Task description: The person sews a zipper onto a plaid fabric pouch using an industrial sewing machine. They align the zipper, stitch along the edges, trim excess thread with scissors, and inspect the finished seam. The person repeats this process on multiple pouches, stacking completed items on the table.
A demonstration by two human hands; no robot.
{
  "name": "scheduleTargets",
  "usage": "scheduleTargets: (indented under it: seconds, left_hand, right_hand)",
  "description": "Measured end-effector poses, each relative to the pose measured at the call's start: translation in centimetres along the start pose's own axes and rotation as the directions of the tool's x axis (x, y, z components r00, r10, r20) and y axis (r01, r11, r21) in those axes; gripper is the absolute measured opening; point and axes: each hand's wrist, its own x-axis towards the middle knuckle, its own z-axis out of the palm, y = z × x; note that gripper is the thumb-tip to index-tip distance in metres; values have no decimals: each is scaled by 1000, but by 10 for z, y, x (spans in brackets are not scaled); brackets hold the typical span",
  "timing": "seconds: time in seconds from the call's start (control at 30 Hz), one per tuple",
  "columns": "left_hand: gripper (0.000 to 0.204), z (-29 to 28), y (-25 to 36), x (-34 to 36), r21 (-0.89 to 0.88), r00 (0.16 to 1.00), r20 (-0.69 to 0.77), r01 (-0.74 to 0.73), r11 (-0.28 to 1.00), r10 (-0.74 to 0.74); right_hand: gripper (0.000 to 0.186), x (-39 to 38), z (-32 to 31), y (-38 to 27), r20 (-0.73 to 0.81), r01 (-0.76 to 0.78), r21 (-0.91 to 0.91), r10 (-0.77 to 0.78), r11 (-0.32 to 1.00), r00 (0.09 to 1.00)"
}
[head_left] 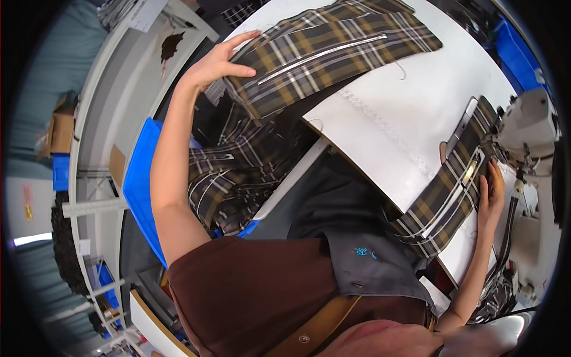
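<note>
My left hand (229, 65) spreads its thumb and fingers over the left end of plaid fabric pieces (321, 65) with a long light zipper, at the top of the white worktable (363, 131). My right hand (491, 190) rests with loosely bent, separated fingers at the right edge of another plaid piece (434, 214) with a zipper, lying beneath the head of a sewing machine (523, 125). A long metal strip lies along that piece's upper left side. The exact contact under my right fingertips is too small to tell.
Bunched plaid fabric (232, 184) hangs left of the table beside a large blue bin (140, 178). Another blue bin (514, 50) is at the upper right. White shelving (92, 208) with a cardboard box (62, 125) stands at the left. A dark apron covers my lap.
</note>
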Motion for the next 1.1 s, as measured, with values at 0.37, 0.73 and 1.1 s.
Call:
scheduleTargets:
  seconds: [0.37,0.73,1.1]
  left_hand:
    - [80,9,-5,-4,10,998,-15,57,998,-57]
    - [17,48,-8,-21,639,952,-260,44,768,162]
    - [9,55,-14,-21,619,921,-340,68,782,190]
  right_hand:
    - [31,4,1,-9,30,-44,1,44,999,999]
    - [31,4,-1,-13,37,-38,-74,41,997,998]
    - [32,3,0,-12,32,-54,-63,56,997,998]
